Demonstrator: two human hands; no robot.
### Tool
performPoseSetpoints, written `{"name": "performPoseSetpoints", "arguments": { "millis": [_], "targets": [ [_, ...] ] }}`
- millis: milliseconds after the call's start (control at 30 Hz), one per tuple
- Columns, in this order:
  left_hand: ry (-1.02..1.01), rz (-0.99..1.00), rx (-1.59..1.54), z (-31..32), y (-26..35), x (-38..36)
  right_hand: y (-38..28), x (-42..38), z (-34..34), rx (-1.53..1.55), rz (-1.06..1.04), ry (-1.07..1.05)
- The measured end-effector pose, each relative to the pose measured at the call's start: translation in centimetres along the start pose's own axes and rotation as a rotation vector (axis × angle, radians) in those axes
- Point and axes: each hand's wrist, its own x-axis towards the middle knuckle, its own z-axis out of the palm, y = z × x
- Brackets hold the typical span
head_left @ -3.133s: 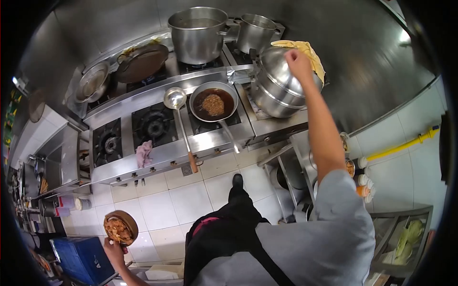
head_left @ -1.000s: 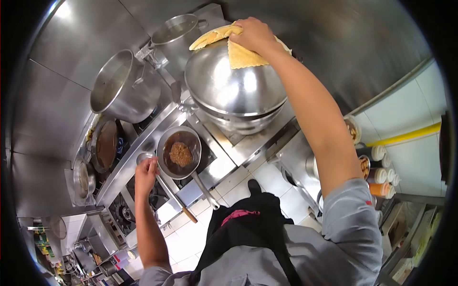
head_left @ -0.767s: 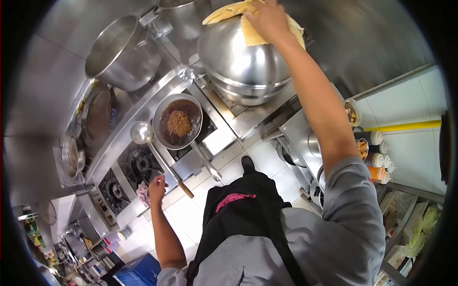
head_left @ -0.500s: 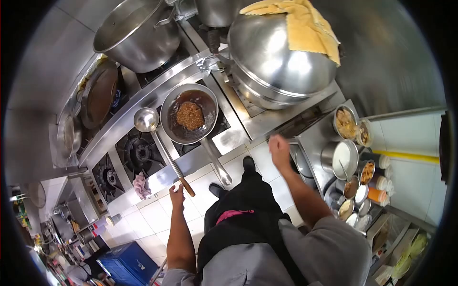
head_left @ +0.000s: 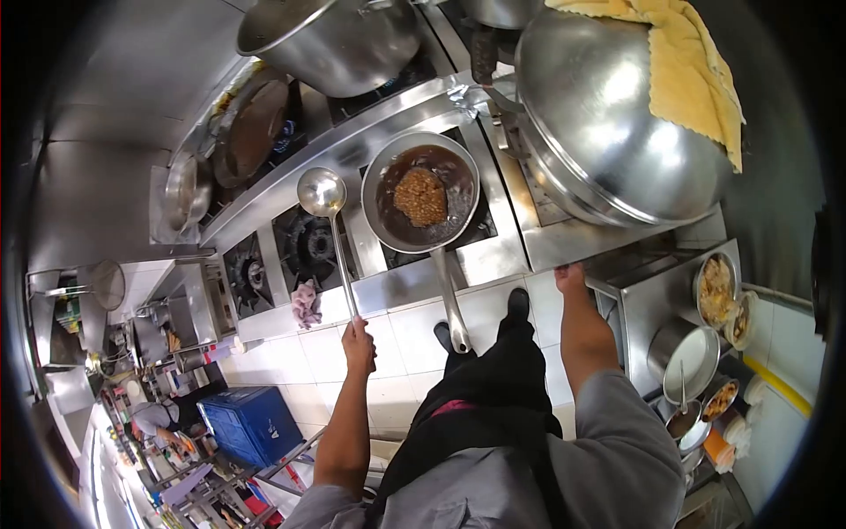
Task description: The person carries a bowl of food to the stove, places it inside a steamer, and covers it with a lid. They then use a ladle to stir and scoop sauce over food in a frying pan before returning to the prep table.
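My left hand (head_left: 359, 346) is closed round the handle end of a long ladle (head_left: 341, 260). The ladle's round bowl rests over the stove, left of a frying pan (head_left: 448, 300). In the pan a brown, grainy mass (head_left: 420, 197) sits in dark liquid, and the pan's handle points towards me, untouched. My right hand (head_left: 570, 278) is at the stove's front edge, below the big domed steel lid (head_left: 599, 115). Its fingers are curled there, and whatever they grip, if anything, is hidden.
A large stockpot (head_left: 352, 53) stands on the back of the stove. A yellow cloth (head_left: 696, 79) drapes over the domed lid. Pots of ingredients, one holding white liquid (head_left: 692, 361), line the right counter. A crumpled cloth (head_left: 306, 305) hangs at the front left edge; a blue crate (head_left: 251, 423) stands behind left.
My left hand has closed on the ladle's handle, which it was beside before. My right hand has come to the stove's front edge. The whole view has shifted.
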Motion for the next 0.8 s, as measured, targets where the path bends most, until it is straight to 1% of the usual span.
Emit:
{"name": "performPoseSetpoints", "arguments": {
  "millis": [67, 133, 167, 200, 267, 333, 400, 467, 500, 567, 600, 633, 667, 733, 767, 800],
  "targets": [
    [0.045, 0.118, 0.014, -2.0, 0.4, -1.6, -0.3, -1.7, 0.4, 0.023, -0.098, -0.016],
    [0.053, 0.373, 0.075, -3.2, 0.3, -2.9, -0.4, -1.3, -0.3, 0.026, -0.112, -0.026],
    [0.048, 0.381, -0.061, -2.8, 0.2, -3.5, -0.2, -0.9, -0.6, 0.026, -0.127, -0.033],
    [0.051, 0.387, -0.059, -3.0, 2.2, -4.6, -0.1, -0.8, -0.7, 0.03, -0.125, -0.038],
    [-0.321, 0.095, -0.184, -3.3, 7.2, -7.6, 0.1, -0.9, -0.8, 0.014, -0.184, -0.054],
    [-0.344, 0.12, -0.14, -2.8, 8.5, -8.2, 0.4, 0.2, -1.4, -0.017, -0.206, -0.095],
    [-0.304, 0.105, -0.034, -2.4, 8.8, -8.8, 0.4, 0.2, -2.0, -0.039, -0.234, -0.129],
    [-0.302, 0.163, 0.056, -2.3, 8.9, -9.7, -0.4, -1.7, -1.3, -0.147, 0.038, 0.03],
    [-0.308, 0.152, 0.072, -2.4, 8.8, -9.7, -0.5, -3.6, -1.0, -0.13, 0.017, 0.028],
    [-0.341, 0.152, 0.091, -2.9, 8.4, -10.1, 0.0, -7.9, -1.3, -0.488, -0.017, 0.159],
    [-0.332, 0.162, 0.164, -3.3, 8.2, -10.3, 0.0, -9.2, -2.2, -0.467, -0.043, 0.165],
    [-0.322, 0.171, 0.238, -3.9, 7.8, -10.4, 0.3, -10.9, -3.5, -0.547, 0.005, 0.114],
    [-0.35, 0.189, 0.24, -4.4, 7.3, -10.1, 0.7, -12.5, -4.7, -0.627, 0.054, 0.064],
    [-0.328, 0.364, 0.363, -5.9, 4.9, -8.1, 1.8, -15.9, -7.6, -0.635, 0.012, 0.083],
    [-0.245, 0.591, 0.509, -6.6, 1.9, -4.9, 2.3, -17.6, -9.2, -0.688, -0.003, 0.095],
    [-0.276, 0.615, 0.516, -7.1, 2.0, -4.2, 3.4, -19.1, -11.2, -0.737, -0.012, 0.11]
  ]
}}
